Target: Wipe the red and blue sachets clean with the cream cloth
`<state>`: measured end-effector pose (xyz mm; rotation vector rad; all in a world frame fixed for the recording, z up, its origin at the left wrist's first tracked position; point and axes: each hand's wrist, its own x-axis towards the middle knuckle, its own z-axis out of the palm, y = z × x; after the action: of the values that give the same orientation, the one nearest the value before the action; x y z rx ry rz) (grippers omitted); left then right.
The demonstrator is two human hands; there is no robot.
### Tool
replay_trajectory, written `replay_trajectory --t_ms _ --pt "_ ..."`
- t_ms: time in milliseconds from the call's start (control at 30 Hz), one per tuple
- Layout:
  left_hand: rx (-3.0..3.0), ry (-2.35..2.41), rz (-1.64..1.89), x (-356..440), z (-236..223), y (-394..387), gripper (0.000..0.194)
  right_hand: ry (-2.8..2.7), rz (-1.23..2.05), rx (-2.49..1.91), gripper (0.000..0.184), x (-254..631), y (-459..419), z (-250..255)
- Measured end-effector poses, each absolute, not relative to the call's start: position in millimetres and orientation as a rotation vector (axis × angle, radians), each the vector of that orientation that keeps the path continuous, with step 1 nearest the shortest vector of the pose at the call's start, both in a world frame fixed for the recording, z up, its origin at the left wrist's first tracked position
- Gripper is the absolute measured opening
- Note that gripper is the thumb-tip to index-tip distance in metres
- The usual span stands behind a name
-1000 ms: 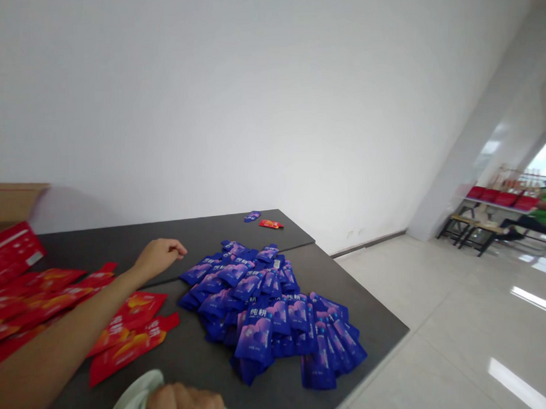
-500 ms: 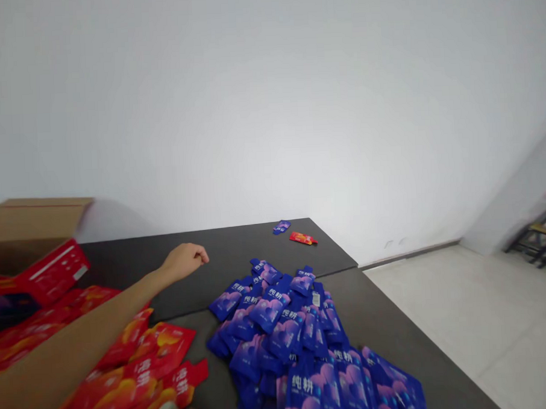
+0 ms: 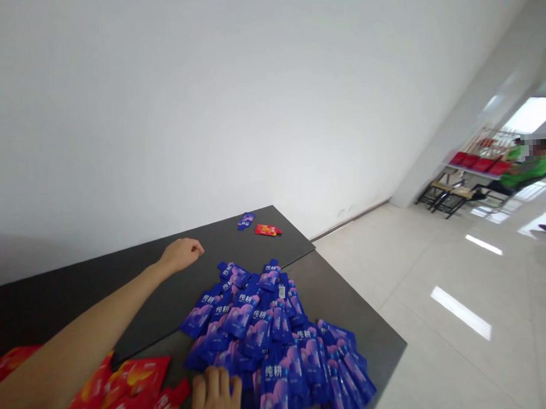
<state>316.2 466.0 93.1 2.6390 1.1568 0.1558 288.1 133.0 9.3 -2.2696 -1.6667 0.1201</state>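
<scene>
My left hand [image 3: 182, 255] hovers over the dark table, left of the heap of blue pouches [image 3: 260, 334]; its fingers are curled closed and I see nothing in them. At the bottom edge of the view is my right hand [image 3: 217, 398], back up and fingers apart, at the near left side of that heap. Its fingertips reach the lowest blue pouches there, and I see nothing held. Red pouches [image 3: 136, 382] with orange fruit pictures lie in a pile left of my right hand, partly under my left forearm.
One blue pouch [image 3: 246, 221] and one red pouch [image 3: 268, 229] lie apart at the table's far corner. The dark table [image 3: 331, 298] has a seam across it and a white wall behind. Tiled floor, stools [image 3: 448, 191] and seated people are off to the right.
The view has swung right, so the cardboard box has left it and people appear at right. My right hand has come further into view, by the blue heap. My left hand remains closed.
</scene>
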Motion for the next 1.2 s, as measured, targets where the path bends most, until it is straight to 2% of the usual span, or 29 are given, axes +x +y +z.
replay_trajectory --t_ms 167,300,400,600,800,1033,1200 --pt "2.401 1.204 0.169 330.1 75.2 465.7 0.026 -1.473 0.255 -2.357 0.03 375.4 174.7 93.6" --pt "2.109 1.231 0.232 326.7 58.4 445.4 0.024 -1.419 0.111 -2.42 0.031 422.7 230.1 111.2" --pt "2.002 1.242 0.24 319.3 48.7 433.3 0.022 -1.493 0.115 -2.497 0.029 438.0 261.5 99.8" --pt "1.885 1.299 0.277 323.4 21.9 448.3 0.02 -1.794 0.243 -2.351 0.026 484.0 317.9 55.9" --pt "1.412 1.317 0.405 357.7 -1.6 455.4 0.029 -1.73 0.295 -2.522 0.038 598.9 387.8 31.4" --pt "1.182 1.317 0.47 359.2 -15.3 429.0 0.024 -1.588 0.478 -2.713 0.058 681.3 450.3 5.9" --pt "1.329 1.299 0.487 345.8 -26.5 424.6 0.022 -1.746 0.601 -2.614 0.046 677.6 478.0 -12.8"
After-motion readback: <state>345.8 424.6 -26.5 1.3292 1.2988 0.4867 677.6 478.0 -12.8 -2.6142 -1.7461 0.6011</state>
